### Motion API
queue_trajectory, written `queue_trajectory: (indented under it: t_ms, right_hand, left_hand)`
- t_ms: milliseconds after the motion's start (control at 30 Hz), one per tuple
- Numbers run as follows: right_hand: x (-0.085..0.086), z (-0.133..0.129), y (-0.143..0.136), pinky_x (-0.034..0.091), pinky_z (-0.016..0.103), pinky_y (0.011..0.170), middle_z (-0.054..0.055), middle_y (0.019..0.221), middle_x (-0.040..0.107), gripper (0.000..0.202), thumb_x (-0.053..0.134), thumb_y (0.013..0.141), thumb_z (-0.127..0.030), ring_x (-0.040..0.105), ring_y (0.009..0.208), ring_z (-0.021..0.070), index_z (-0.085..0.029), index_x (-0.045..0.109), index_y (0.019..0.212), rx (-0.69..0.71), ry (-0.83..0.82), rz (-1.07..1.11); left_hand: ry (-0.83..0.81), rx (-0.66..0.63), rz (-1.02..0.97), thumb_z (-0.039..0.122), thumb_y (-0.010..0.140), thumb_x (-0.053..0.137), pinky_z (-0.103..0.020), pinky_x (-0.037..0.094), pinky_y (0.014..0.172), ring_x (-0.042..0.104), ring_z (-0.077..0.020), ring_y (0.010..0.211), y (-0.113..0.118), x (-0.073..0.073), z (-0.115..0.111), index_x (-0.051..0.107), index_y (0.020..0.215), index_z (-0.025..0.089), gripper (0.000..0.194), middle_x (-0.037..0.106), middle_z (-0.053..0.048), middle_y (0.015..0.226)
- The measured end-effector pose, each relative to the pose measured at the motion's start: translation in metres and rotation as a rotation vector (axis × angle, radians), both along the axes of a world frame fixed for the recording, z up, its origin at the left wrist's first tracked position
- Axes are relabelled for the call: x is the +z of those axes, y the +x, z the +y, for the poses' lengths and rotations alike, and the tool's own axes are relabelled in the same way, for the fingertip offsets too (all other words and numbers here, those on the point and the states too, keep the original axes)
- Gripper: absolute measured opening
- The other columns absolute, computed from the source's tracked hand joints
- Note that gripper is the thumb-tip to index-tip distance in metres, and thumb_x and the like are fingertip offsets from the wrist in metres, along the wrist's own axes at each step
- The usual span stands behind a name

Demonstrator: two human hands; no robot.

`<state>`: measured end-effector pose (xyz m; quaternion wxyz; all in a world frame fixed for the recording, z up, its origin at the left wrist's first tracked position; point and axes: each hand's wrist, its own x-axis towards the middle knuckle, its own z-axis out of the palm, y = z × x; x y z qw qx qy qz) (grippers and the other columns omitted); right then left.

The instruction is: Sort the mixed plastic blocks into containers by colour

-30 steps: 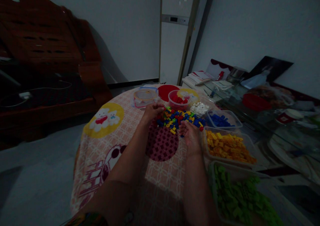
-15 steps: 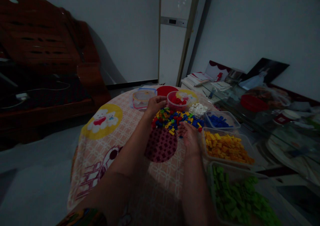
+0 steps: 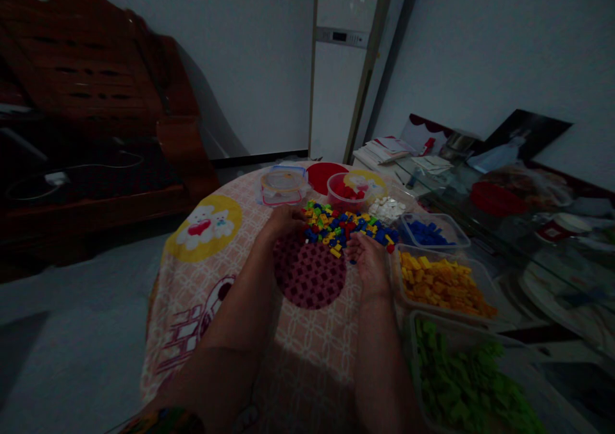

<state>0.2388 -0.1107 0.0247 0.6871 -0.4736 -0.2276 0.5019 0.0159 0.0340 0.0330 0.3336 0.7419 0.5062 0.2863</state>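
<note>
A heap of small mixed-colour bricks [image 3: 348, 224] lies in the middle of the round table [image 3: 211, 293]. My left hand [image 3: 284, 222] rests at the heap's left edge, fingers curled onto the bricks; what it holds is too dark to tell. At the heap's near right edge my right hand [image 3: 368, 255] lies palm up, fingers half curled, with small bricks at its fingertips. A round red tub [image 3: 346, 192] with red bricks stands just behind the heap.
Clear tubs line the right side: blue bricks [image 3: 431, 232], yellow bricks [image 3: 444, 283], green bricks [image 3: 464, 379]. White bricks [image 3: 388, 208] lie loose behind the heap. An empty lidded box [image 3: 283, 184] and a red lid [image 3: 325, 176] sit at the back. A cluttered glass table [image 3: 528, 229] stands at right.
My left hand went back toward the red tub, then came down again to the left edge of the heap. My right hand stayed in place, palm up.
</note>
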Motion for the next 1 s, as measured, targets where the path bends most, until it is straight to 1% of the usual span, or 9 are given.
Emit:
queue_trajectory:
  t_ms: [100, 167, 400, 600, 800, 1000]
  right_hand:
    - [0.001, 0.000, 0.000, 0.046, 0.023, 0.040, 0.002, 0.059, 0.068, 0.022, 0.078, 0.071, -0.037, 0.059, 0.043, 0.0126, -0.016, 0.070, 0.074, -0.001, -0.005, 0.001]
    - [0.001, 0.000, 0.000, 0.046, 0.023, 0.040, 0.002, 0.059, 0.068, 0.023, 0.078, 0.072, -0.038, 0.060, 0.044, 0.0125, -0.017, 0.070, 0.074, 0.007, -0.009, 0.005]
    - [0.000, 0.001, 0.001, 0.046, 0.022, 0.040, 0.001, 0.059, 0.068, 0.023, 0.079, 0.071, -0.038, 0.060, 0.043, 0.0122, -0.017, 0.070, 0.074, 0.010, -0.013, 0.000]
    - [0.000, 0.002, 0.002, 0.047, 0.023, 0.040, 0.002, 0.059, 0.069, 0.022, 0.078, 0.070, -0.037, 0.059, 0.044, 0.0126, -0.017, 0.071, 0.074, 0.015, -0.018, 0.002]
    - [-0.001, 0.002, 0.002, 0.046, 0.023, 0.040, 0.001, 0.059, 0.068, 0.023, 0.078, 0.071, -0.037, 0.059, 0.043, 0.0126, -0.017, 0.070, 0.074, 0.009, -0.018, 0.002]
    - [-0.001, 0.001, 0.002, 0.047, 0.023, 0.040, 0.002, 0.059, 0.069, 0.023, 0.079, 0.070, -0.039, 0.060, 0.044, 0.0128, -0.017, 0.070, 0.074, 0.016, -0.008, 0.000]
  left_hand:
    - [0.012, -0.074, 0.106, 0.017, 0.058, 0.074, -0.027, 0.047, 0.068, 0.065, -0.0191, 0.068, 0.000, 0.000, 0.000, 0.080, 0.076, 0.020, 0.019, 0.074, 0.000, 0.069]
    - [0.029, -0.088, 0.136, 0.017, 0.056, 0.074, -0.026, 0.047, 0.067, 0.064, -0.0190, 0.068, 0.001, -0.001, 0.001, 0.080, 0.076, 0.021, 0.021, 0.074, 0.001, 0.069]
    - [0.059, -0.085, 0.160, 0.020, 0.056, 0.077, -0.024, 0.042, 0.061, 0.060, -0.0181, 0.068, 0.007, -0.008, 0.002, 0.078, 0.073, 0.021, 0.017, 0.071, 0.000, 0.067]
    - [0.068, -0.074, 0.210, 0.026, 0.056, 0.082, -0.025, 0.039, 0.058, 0.060, -0.0184, 0.067, 0.010, -0.004, -0.004, 0.078, 0.075, 0.020, 0.020, 0.072, -0.002, 0.069]
    - [0.097, -0.055, 0.249, 0.025, 0.056, 0.081, -0.024, 0.039, 0.058, 0.060, -0.0175, 0.066, 0.009, -0.002, -0.004, 0.078, 0.074, 0.020, 0.019, 0.071, 0.000, 0.067]
    - [0.120, 0.000, 0.340, 0.024, 0.060, 0.081, -0.027, 0.042, 0.062, 0.060, -0.0189, 0.067, 0.014, 0.000, -0.006, 0.079, 0.077, 0.018, 0.019, 0.072, -0.004, 0.074]
